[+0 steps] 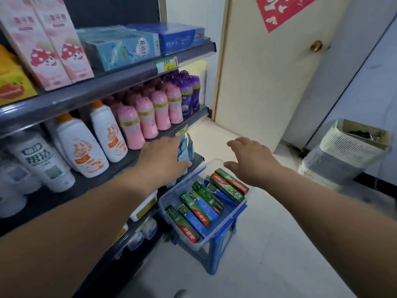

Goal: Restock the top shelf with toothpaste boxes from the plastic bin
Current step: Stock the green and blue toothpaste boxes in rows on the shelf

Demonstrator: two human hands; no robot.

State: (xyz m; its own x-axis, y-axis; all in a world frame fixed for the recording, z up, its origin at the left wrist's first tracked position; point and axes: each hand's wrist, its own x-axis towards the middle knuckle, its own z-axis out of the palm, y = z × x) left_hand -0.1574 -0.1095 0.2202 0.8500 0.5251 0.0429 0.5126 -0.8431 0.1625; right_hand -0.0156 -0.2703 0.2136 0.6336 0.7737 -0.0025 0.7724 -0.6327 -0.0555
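Note:
A clear plastic bin sits on a blue stool by the shelving, holding several green, red and blue toothpaste boxes. One green and red box leans on the bin's far rim. My left hand grips a light blue toothpaste box, held upright above the bin's left corner. Just over the bin's far edge my right hand hovers palm down with fingers spread, holding nothing. The top shelf carries pink cartons, a pale blue box stack and dark blue boxes.
Lower shelves hold pink and purple bottles and white bottles. A cream door with a brass knob stands behind the bin. White lattice baskets sit on the floor at right. The blue stool's legs stand on pale tiles.

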